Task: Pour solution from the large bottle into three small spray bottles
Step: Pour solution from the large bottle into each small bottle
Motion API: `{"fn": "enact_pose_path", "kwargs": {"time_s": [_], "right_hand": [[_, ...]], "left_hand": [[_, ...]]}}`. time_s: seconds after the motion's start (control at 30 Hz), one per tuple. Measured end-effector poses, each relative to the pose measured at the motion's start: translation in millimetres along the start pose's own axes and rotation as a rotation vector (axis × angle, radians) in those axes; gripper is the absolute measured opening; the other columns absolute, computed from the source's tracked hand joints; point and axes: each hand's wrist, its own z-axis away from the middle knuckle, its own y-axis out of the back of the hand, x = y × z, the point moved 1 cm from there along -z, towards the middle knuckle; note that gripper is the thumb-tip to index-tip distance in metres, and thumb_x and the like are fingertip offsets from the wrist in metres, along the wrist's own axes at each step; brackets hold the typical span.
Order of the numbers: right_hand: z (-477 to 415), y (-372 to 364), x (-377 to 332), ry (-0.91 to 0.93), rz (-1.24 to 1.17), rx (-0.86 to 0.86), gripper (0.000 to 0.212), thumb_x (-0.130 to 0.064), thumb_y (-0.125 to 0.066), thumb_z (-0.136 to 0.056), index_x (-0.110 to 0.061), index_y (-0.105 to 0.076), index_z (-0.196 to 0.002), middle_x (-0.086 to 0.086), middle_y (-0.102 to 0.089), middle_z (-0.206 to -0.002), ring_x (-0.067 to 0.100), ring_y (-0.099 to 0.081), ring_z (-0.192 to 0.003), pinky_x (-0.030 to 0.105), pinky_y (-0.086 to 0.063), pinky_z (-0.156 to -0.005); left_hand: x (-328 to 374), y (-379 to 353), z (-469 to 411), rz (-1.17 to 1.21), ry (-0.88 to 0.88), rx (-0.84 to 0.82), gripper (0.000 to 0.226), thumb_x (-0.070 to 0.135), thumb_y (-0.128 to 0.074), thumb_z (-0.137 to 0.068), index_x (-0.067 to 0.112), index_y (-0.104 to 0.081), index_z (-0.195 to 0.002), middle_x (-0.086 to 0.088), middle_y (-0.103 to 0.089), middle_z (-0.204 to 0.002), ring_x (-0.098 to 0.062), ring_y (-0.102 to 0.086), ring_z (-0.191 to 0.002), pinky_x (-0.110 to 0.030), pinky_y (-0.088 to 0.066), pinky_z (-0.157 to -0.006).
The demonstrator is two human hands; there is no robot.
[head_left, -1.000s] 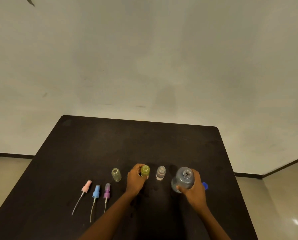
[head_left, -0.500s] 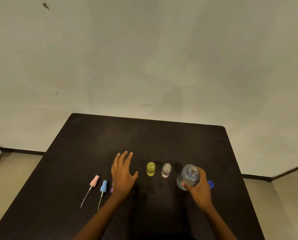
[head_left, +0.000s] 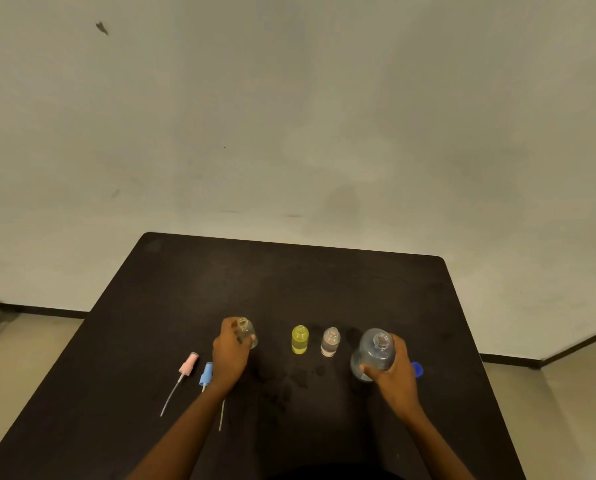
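On the dark table [head_left: 289, 278], my left hand [head_left: 230, 351] grips a small clear spray bottle [head_left: 247, 332] with an open neck. To its right stand a small yellow bottle [head_left: 300, 339] and a small pinkish bottle [head_left: 330, 341], both upright and uncapped. My right hand [head_left: 393, 370] holds the large clear bottle [head_left: 372, 353], upright on the table with its mouth open.
A pink spray head [head_left: 188, 365] and a blue spray head [head_left: 206, 373] with dip tubes lie left of my left hand; a third tube shows below my forearm. A blue cap [head_left: 417, 369] lies right of the large bottle. Wet spots mark the table's middle.
My left hand let go of the yellow bottle, moved left and took hold of the clear small bottle. My right hand stayed on the large bottle.
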Motion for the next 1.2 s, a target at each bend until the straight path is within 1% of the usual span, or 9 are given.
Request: {"fn": "enact_pose_path", "kwargs": {"time_s": [0.3,0.4,0.5,0.57,0.67,0.8,0.97,1.07,1.2], "right_hand": [[-3,2,-3,0.051,-0.028,0.066,0.074,0.003,-0.081,-0.06,-0.008,-0.046,-0.123,0.001,-0.052,-0.108,0.027,-0.054,-0.111,0.026,-0.041,-0.087],[-2,12,-25,0.18,-0.034,0.166,0.076,-0.003,-0.086,-0.055,-0.012,-0.049,-0.12,0.006,-0.055,-0.112,0.025,-0.054,-0.108,0.034,-0.045,-0.091],[0,31,-63,0.309,-0.102,0.279,0.076,-0.034,-0.085,-0.046,-0.038,-0.046,-0.112,0.001,-0.051,-0.114,0.024,-0.05,-0.108,0.029,-0.042,-0.091],[0,47,-91,0.346,-0.119,0.278,0.081,-0.048,-0.083,-0.04,-0.037,-0.045,-0.11,0.003,-0.051,-0.116,0.028,-0.048,-0.111,0.039,-0.045,-0.092],[4,72,-138,0.437,-0.06,0.308,0.082,-0.034,-0.088,-0.047,-0.032,-0.044,-0.115,0.008,-0.052,-0.119,0.031,-0.048,-0.112,0.049,-0.045,-0.093],[12,97,-196,0.56,-0.021,0.35,0.082,-0.021,-0.088,-0.054,-0.02,-0.045,-0.124,0.014,-0.045,-0.126,0.032,-0.043,-0.115,0.035,-0.04,-0.091],[29,122,-253,0.748,0.066,0.462,0.075,-0.007,-0.084,-0.057,-0.04,-0.042,-0.11,-0.005,-0.034,-0.112,0.028,-0.037,-0.113,0.021,-0.037,-0.08],[40,130,-279,0.887,0.159,0.57,0.072,-0.017,-0.082,-0.057,-0.025,-0.051,-0.121,0.005,-0.04,-0.116,0.024,-0.032,-0.111,0.009,-0.029,-0.072],[49,137,-307,1.041,0.228,0.669,0.072,-0.032,-0.071,-0.056,-0.026,-0.046,-0.123,0.011,-0.044,-0.122,0.019,-0.031,-0.11,0.027,-0.04,-0.079]], "left_hand": [[79,15,3,0.21,-0.27,-0.037,0.037,0.004,-0.068,-0.079,0.013,-0.053,-0.113,-0.004,-0.061,-0.107,-0.019,-0.06,-0.099,-0.027,-0.049,-0.082],[114,23,9,0.255,-0.336,-0.064,0.04,0.01,-0.069,-0.079,0.017,-0.054,-0.115,-0.003,-0.061,-0.111,-0.018,-0.059,-0.103,-0.033,-0.051,-0.088],[152,34,21,0.347,-0.384,-0.113,0.041,0.014,-0.071,-0.078,0.024,-0.055,-0.115,-0.004,-0.062,-0.114,-0.017,-0.061,-0.103,-0.035,-0.055,-0.085],[181,42,34,0.412,-0.409,-0.157,0.039,0.015,-0.072,-0.078,0.03,-0.055,-0.11,0.0,-0.061,-0.111,-0.014,-0.061,-0.101,-0.03,-0.056,-0.079],[222,54,56,0.483,-0.437,-0.227,0.038,0.015,-0.071,-0.078,0.031,-0.054,-0.109,0.008,-0.06,-0.106,-0.011,-0.062,-0.097,-0.023,-0.058,-0.07],[261,71,84,0.522,-0.49,-0.296,0.043,0.017,-0.071,-0.078,0.023,-0.056,-0.117,0.004,-0.064,-0.115,-0.013,-0.064,-0.102,-0.03,-0.059,-0.073],[290,90,110,0.568,-0.555,-0.37,0.043,0.014,-0.072,-0.077,0.021,-0.06,-0.117,0.001,-0.069,-0.11,-0.013,-0.068,-0.096,-0.031,-0.059,-0.066],[300,97,122,0.575,-0.587,-0.401,0.043,0.014,-0.071,-0.077,0.02,-0.06,-0.118,0.0,-0.069,-0.11,-0.016,-0.068,-0.097,-0.033,-0.06,-0.069],[307,100,131,0.563,-0.609,-0.421,0.046,0.015,-0.071,-0.076,0.019,-0.06,-0.12,-0.001,-0.068,-0.113,-0.018,-0.067,-0.1,-0.037,-0.06,-0.072]]}}
